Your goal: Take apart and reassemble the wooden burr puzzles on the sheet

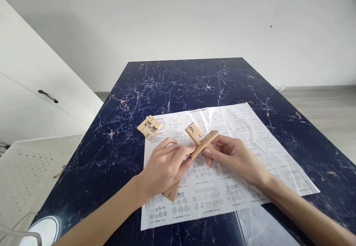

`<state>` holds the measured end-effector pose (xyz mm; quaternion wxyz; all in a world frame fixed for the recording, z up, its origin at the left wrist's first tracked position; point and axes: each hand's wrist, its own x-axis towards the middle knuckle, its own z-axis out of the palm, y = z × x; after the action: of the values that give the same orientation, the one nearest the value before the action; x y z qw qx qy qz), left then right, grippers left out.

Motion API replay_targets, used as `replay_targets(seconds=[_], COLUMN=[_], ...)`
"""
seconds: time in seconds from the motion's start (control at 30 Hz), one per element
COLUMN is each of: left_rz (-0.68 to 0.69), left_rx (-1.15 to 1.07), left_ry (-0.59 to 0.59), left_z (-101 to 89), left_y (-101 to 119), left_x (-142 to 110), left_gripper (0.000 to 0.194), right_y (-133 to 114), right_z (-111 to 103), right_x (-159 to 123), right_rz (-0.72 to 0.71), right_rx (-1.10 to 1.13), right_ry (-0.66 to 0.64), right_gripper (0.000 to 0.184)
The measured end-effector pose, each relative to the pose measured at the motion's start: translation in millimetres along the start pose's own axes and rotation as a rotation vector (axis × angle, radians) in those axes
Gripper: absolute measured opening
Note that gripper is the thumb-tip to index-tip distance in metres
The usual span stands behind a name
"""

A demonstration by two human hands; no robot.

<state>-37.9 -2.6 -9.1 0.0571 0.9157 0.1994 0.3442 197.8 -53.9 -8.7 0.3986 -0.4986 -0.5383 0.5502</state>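
1. Pinching the crossed wooden pieces [205,144] between fingers and thumb of left hand [167,164] and right hand [237,157], above the printed sheet [217,186].
2. Could slip apart at the joint through uneven pressure.
3. Could bump the block marked 1 [171,192], just below the left hand, by lowering the wrist.

Dark blue marbled table [172,84]. Beyond its far edge, a pale wall [180,19]; left of the table, a white cabinet [36,56] with a black handle [48,96] and, nearer, a perforated white surface [25,175]; right of the table, grey floor [330,107]; at the table's near left corner, a round white object [47,230].
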Motion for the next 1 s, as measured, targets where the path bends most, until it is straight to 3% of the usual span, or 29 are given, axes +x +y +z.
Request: replay_targets(seconds=[0.27, 0.47, 0.6, 0.77, 0.87, 1.0], left_rz=[-0.028, -0.294, -0.347, -0.245, -0.191, -0.186], left_rx=[-0.007, 0.081, 0.071, 0.046, 0.063, 0.084], left_ry=[-0.033, -0.138, -0.329, -0.527, -0.535, -0.393], left_z=[1.7, -0.1, -11.1, -25.1, -25.9, -24.5], left_y=[0, -4, -9, -15, -21, -28], left_x=[-2, -1, 2, 8, 8, 5], left_gripper=[0.014, 0.033, 0.054, 0.059, 0.047, 0.034], right_y=[-1, 4, 7, 6, 4, 0], right_z=[3, -3, -11, -13, -11, -10], right_x=[1, 3, 6, 8, 8, 7], right_rz=[-0.029, -0.015, -0.009, -0.040, -0.033, -0.016], right_rx=[-0.024, -0.004, 0.000, 0.021, 0.028, 0.009], right_ry=[0.035, 0.256, 0.409, 0.432, 0.426, 0.421], right_gripper=[0.024, 0.028, 0.032, 0.027, 0.027, 0.028])
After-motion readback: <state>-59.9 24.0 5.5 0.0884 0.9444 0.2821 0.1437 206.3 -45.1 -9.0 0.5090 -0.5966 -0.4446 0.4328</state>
